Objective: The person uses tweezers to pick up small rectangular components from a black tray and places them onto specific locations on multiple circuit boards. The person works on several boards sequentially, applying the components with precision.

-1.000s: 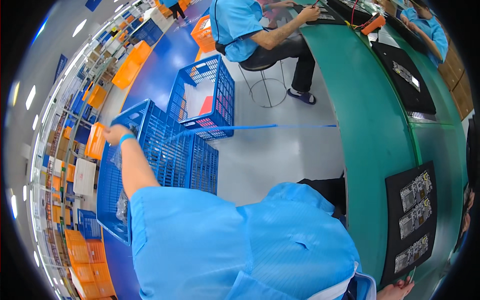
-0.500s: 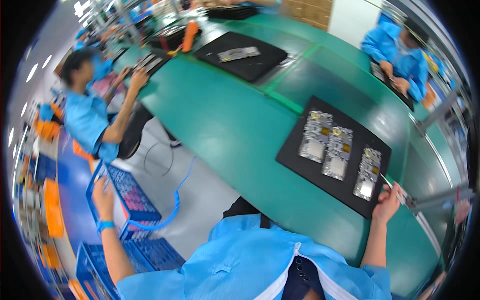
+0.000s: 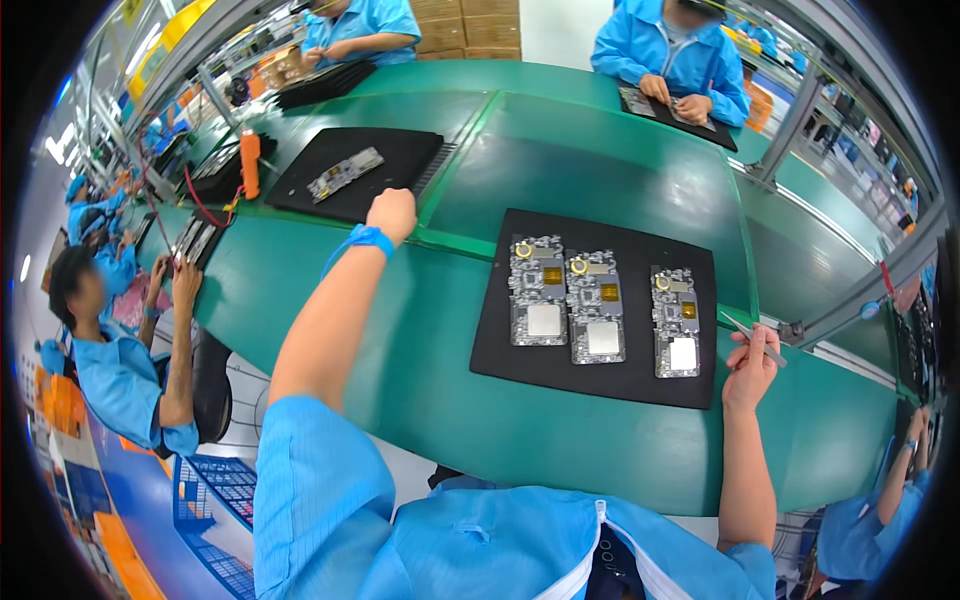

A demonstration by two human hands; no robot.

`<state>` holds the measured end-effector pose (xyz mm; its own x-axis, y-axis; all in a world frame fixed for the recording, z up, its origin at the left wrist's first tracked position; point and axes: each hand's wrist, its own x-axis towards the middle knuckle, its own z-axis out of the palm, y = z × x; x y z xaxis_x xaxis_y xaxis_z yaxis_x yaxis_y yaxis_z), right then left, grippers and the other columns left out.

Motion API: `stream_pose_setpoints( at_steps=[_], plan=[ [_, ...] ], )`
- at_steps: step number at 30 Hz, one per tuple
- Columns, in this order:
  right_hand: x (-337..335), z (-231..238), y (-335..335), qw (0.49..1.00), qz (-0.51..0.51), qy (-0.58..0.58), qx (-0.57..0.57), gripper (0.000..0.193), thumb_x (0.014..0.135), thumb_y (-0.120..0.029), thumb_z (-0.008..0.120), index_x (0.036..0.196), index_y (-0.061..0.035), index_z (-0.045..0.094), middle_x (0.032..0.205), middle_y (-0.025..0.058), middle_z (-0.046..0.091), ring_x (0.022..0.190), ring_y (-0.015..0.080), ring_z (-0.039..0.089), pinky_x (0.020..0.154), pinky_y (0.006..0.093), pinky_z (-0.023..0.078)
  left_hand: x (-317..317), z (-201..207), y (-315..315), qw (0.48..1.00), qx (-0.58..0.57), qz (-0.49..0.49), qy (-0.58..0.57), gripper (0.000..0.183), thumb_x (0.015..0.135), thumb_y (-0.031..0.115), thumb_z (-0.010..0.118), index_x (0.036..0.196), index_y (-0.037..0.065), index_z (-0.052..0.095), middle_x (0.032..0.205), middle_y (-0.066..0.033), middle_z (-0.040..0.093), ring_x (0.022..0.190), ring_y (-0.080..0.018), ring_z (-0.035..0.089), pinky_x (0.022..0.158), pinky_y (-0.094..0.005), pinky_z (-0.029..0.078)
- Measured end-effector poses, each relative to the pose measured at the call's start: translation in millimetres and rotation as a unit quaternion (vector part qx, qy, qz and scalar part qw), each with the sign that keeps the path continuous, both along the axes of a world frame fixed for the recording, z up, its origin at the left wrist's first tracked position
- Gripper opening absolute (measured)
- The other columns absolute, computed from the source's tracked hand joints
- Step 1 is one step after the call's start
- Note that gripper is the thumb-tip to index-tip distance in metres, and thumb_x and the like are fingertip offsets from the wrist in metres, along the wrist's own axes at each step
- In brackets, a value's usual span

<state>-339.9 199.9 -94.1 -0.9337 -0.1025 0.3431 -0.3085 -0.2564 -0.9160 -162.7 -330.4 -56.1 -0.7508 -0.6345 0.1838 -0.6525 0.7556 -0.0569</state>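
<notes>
My left hand [image 3: 392, 213], a blue band round its wrist, reaches over the green table beside a black foam pad [image 3: 408, 160]. Its fingers curl under in a fist, so anything inside is hidden. A single circuit board [image 3: 346, 173] lies on that pad. At the right, my right hand [image 3: 752, 370] grips metal tweezers [image 3: 738, 324], tips pointing up and left. Close by it, a second black pad [image 3: 590, 384] carries three boards: a left one [image 3: 538, 290], a middle one [image 3: 597, 305], and a right one [image 3: 676, 322] set apart, nearest the tweezers.
An orange-handled tool [image 3: 250, 165] stands behind the left pad. Dark pads [image 3: 325, 84] are stacked at the far side. Co-workers in blue sit left, across and at far right. A metal post [image 3: 790, 125] rises at the right, and blue crates [image 3: 215, 490] stand on the floor at lower left.
My left hand has come up from over the blue crates to above the table, near the left pad. My right hand keeps the tweezers beside the pad of three boards. The view has turned.
</notes>
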Motion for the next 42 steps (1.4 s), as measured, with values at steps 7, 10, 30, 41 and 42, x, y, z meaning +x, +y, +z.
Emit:
stream_pose_setpoints(
  at_steps=[7,10,30,41,42],
  plan=[
    [-1.7,2.2,-4.1,0.999,0.019,-0.04,-0.007,0.02,0.097,-0.022,0.05,0.1,-0.0027,0.053,0.076,0.0097,0.06,0.046,0.0046,0.042,0.041,0.0166,0.03,-5.7,21.8,-3.6,0.996,0.053,-0.013,-0.077,0.018,0.069,0.01,0.066,0.083,-0.001,0.068,0.091,-0.0226,0.066,0.087,-0.0357,0.065,0.079,-0.0405,0.054],
    [1.9,-1.1,-5.8,0.999,0.031,-0.033,-0.005,0.02,0.097,-0.022,0.049,0.099,-0.0029,0.053,0.077,0.0094,0.06,0.045,0.0043,0.042,0.04,0.0161,0.029,-5.5,5.4,-12.5,0.994,-0.054,-0.006,-0.093,0.016,0.069,0.006,0.062,0.083,0.001,0.069,0.091,-0.0205,0.067,0.086,-0.0351,0.066,0.078,-0.0401,0.054],
    [81.2,36.7,-26.9,0.61,0.129,0.57,0.534,0.013,0.072,-0.013,0.058,0.082,-0.0064,0.052,0.089,0.0131,0.063,0.098,0.0247,0.059,0.097,0.0439,0.038,172.9,34.9,270.5,0.831,0.177,-0.495,0.183,0.032,0.055,-0.006,0.066,0.085,0.003,0.066,0.076,-0.0047,0.056,0.069,-0.0237,0.056,0.06,-0.0323,0.046],
    [68.4,32.8,-32.0,0.545,0.044,0.711,0.443,0.016,0.062,-0.005,0.059,0.066,-0.0044,0.044,0.073,0.0106,0.061,0.066,0.0185,0.059,0.094,0.0424,0.047,170.5,-4.9,307.5,0.873,-0.011,-0.48,0.083,0.041,0.063,0.005,0.061,0.104,-0.003,0.064,0.078,-0.0061,0.048,0.073,-0.019,0.053,0.053,-0.0253,0.045],
    [73.5,37.7,-33.8,0.554,0.052,0.702,0.445,0.017,0.061,-0.004,0.059,0.065,-0.0045,0.043,0.073,0.0104,0.061,0.065,0.0181,0.058,0.093,0.0423,0.047,166.6,-1.5,317.8,0.895,-0.029,-0.442,0.054,0.041,0.065,0.004,0.061,0.105,-0.004,0.063,0.075,-0.0055,0.046,0.07,-0.0177,0.052,0.052,-0.0245,0.044]
  ],
)
